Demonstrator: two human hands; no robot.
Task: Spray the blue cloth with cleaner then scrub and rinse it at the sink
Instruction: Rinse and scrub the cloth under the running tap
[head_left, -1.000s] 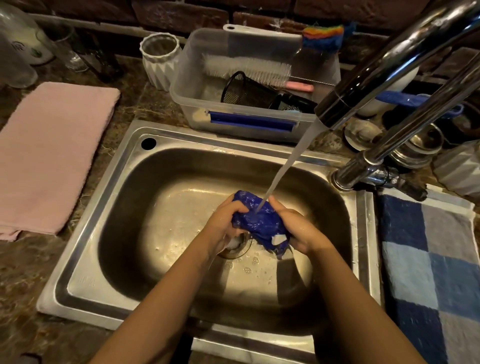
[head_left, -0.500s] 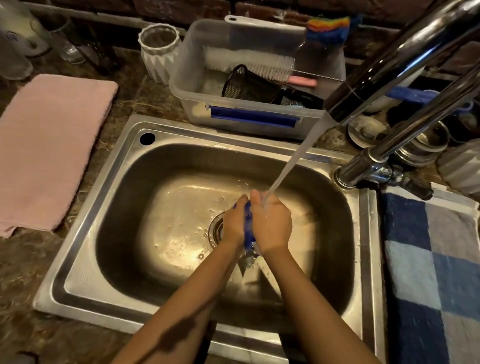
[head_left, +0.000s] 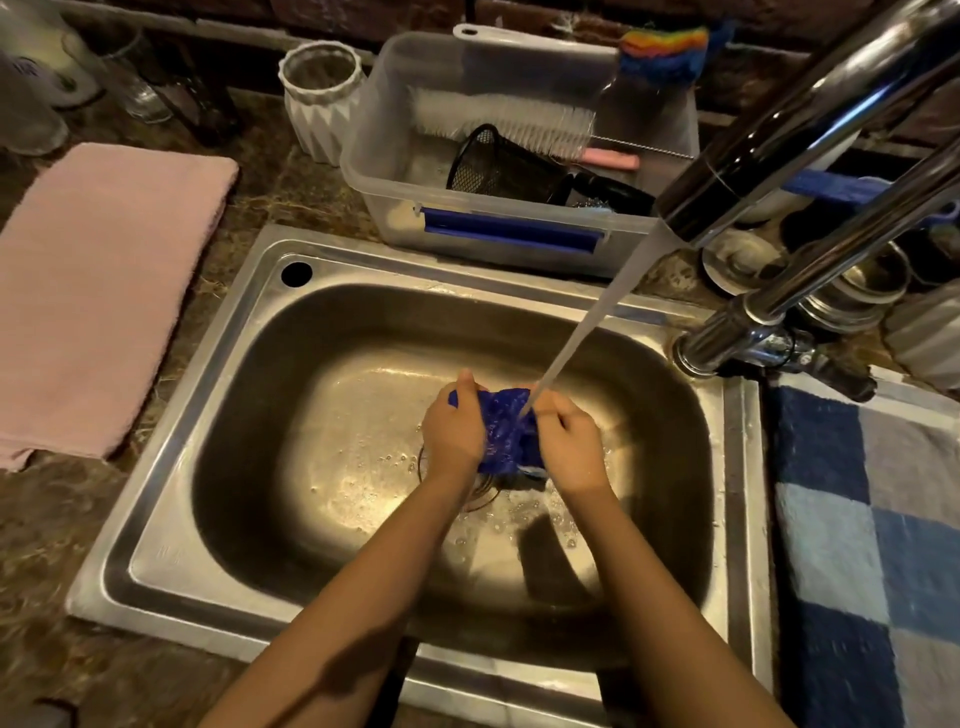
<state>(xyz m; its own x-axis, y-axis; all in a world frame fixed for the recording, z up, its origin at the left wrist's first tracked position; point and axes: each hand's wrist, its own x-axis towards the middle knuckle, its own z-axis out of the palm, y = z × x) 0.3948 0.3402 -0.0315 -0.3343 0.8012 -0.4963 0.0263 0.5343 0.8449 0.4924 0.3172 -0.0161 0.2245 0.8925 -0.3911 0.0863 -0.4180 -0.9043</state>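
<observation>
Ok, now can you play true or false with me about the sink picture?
1. Water from the faucet runs onto the blue cloth. True.
2. Only one hand holds the blue cloth. False: the left hand and the right hand both grip it.
3. The pink towel lies inside the sink. False: the pink towel lies on the counter, left of the sink.
4. A white bottle brush rests in the clear tub behind the sink. True.
</observation>
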